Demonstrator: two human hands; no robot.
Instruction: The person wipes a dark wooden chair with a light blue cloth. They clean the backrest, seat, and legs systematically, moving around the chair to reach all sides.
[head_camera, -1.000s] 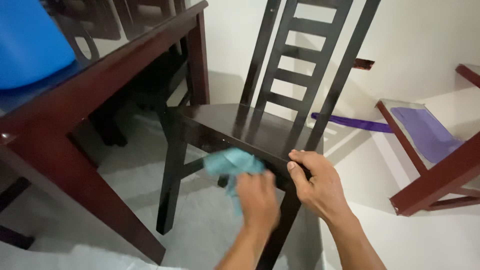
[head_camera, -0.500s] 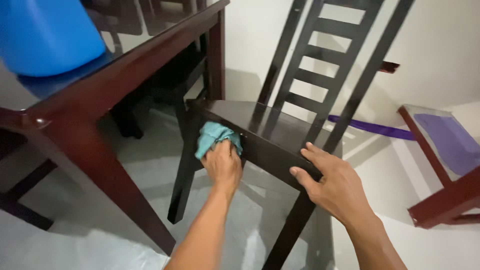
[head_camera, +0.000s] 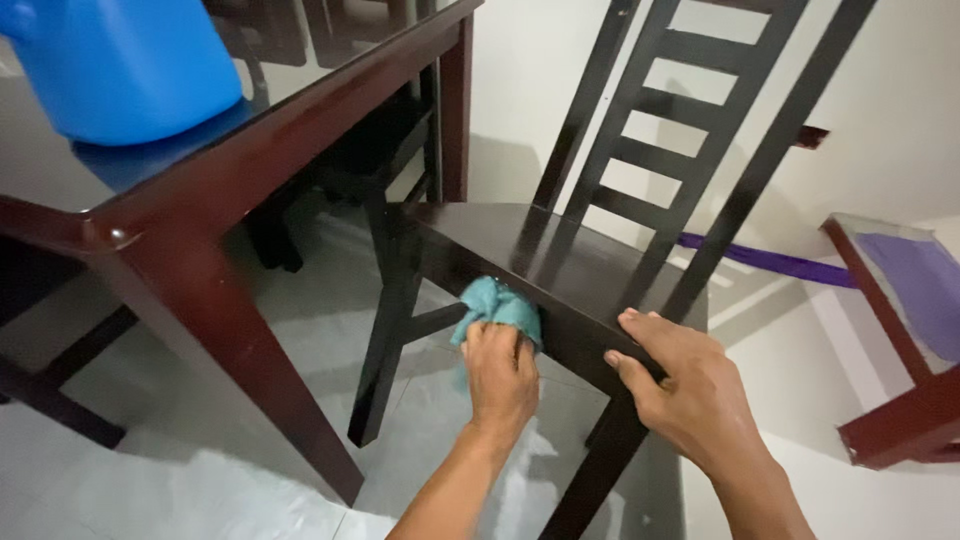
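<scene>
A dark glossy wooden chair (head_camera: 560, 255) with a ladder back stands on the pale tiled floor. My left hand (head_camera: 500, 375) presses a teal cloth (head_camera: 497, 306) against the front rail of the seat, near its middle. My right hand (head_camera: 690, 390) grips the seat's front right corner, above the front leg, thumb on the front edge and fingers on top.
A reddish-brown glass-topped table (head_camera: 200, 190) stands at the left with a blue plastic container (head_camera: 130, 60) on it. Other dark chairs sit under it. At the right is a low red-framed glass-topped table (head_camera: 890, 290) and a purple strip (head_camera: 770, 262) by the white wall.
My left hand slid the cloth along the front rail to the left corner, then back toward the middle. My right hand stayed on the right corner. The view shifted slightly.
</scene>
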